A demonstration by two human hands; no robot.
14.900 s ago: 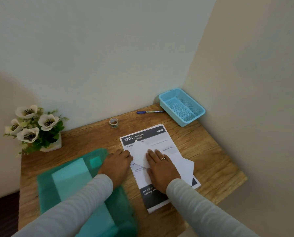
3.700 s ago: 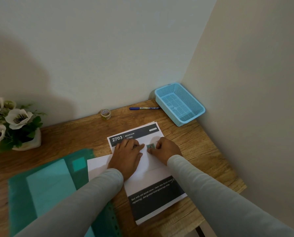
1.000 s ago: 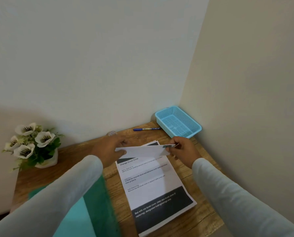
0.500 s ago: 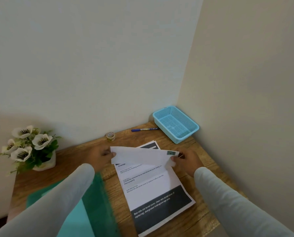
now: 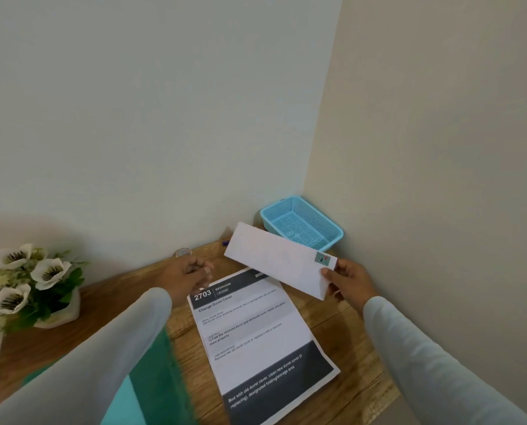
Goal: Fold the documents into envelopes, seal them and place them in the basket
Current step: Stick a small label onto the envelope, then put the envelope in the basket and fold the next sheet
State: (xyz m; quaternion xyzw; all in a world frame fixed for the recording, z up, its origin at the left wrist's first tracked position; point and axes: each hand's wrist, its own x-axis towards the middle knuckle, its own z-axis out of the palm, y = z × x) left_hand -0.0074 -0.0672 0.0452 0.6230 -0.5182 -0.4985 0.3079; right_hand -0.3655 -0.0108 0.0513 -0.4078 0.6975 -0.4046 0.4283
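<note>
My right hand [image 5: 349,279] grips a white envelope [image 5: 274,259] by its stamped end and holds it in the air, its far end pointing toward the light blue basket [image 5: 332,230] in the table's back right corner. The basket looks empty. My left hand [image 5: 191,276] hovers over the table to the left of the envelope, fingers loosely curled and holding nothing. A printed document [image 5: 256,338] headed "2703 BEDROOM" lies flat on the wooden table [image 5: 341,338] between my arms.
A green folder [image 5: 151,372] lies at the left under my left sleeve. A pot of white flowers [image 5: 32,289] stands at the back left. A tape roll [image 5: 183,252] sits by the back wall, and a blue pen's tip [image 5: 225,243] shows behind the envelope. Walls close the back and right.
My left hand has let go of the envelope. My right hand alone has swung it up and toward the basket, uncovering the top of the document.
</note>
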